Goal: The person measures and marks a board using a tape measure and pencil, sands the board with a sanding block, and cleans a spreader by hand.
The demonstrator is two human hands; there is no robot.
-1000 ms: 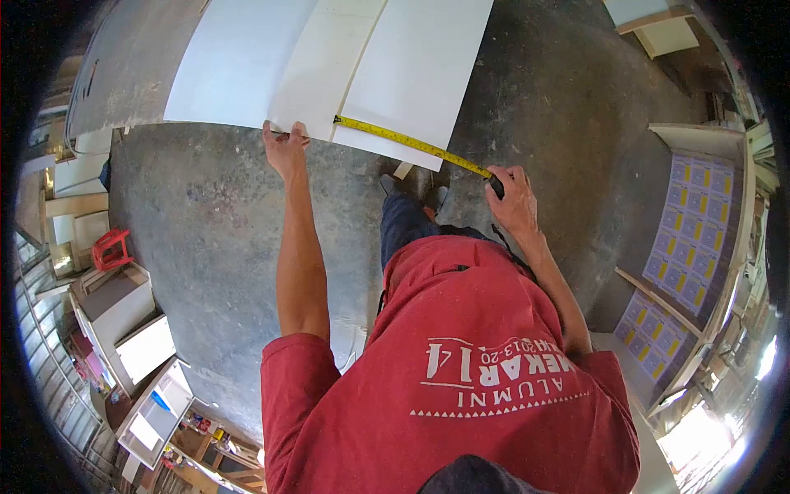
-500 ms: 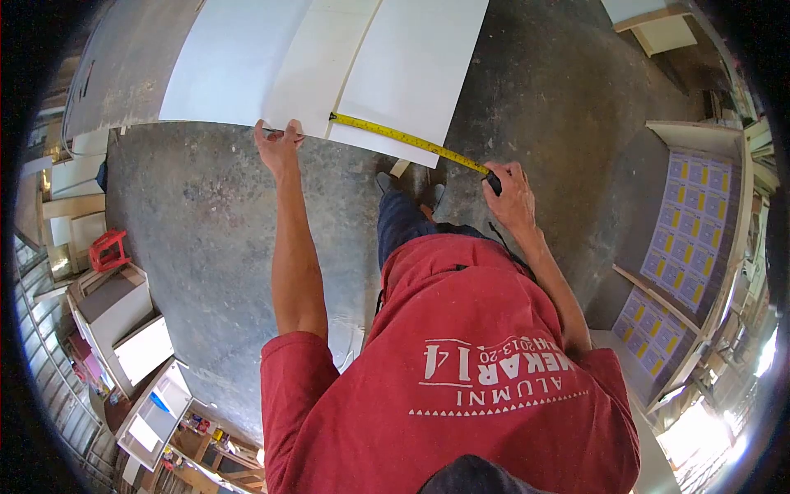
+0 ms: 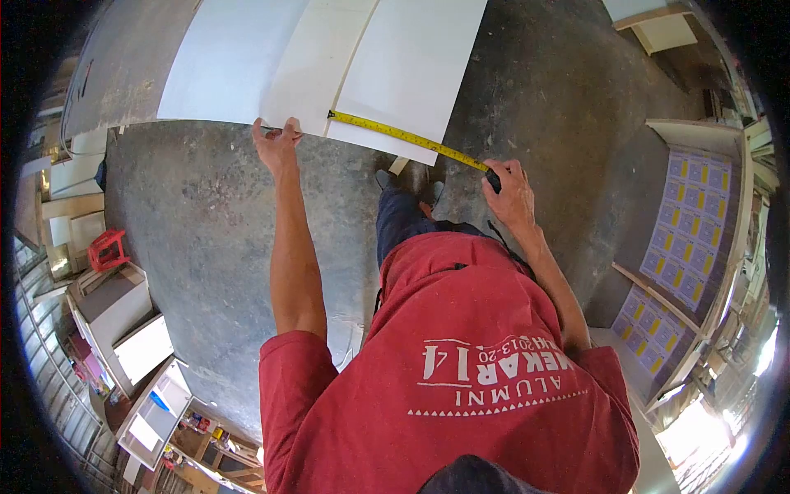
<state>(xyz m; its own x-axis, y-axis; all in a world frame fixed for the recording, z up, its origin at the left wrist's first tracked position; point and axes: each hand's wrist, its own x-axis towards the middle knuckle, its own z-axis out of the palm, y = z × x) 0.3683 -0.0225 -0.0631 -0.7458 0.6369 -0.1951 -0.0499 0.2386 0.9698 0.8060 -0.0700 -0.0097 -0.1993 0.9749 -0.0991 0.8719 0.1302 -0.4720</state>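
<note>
- Tape measure lies drawn out across the near end of the right-hand white board, its yellow blade running past that board's edge to the right hand; its end sits at the seam with the cream strip.
- Right hand grips the black case, fingers curled round it, held in the air to the right of the boards. The right elbow is bent, the forearm angling up and inward from the red sleeve.
- Left hand is partly open, thumb and fingers parted and bent at the near edge of the cream strip, beside the left-hand white board. The arm reaches nearly straight forward. Whether it pinches something is too small to tell.
- Grey-brown desk shows left of the boards.
- Concrete floor spreads below, the person's feet standing near the boards' ends; a red stool is off to the left.
</note>
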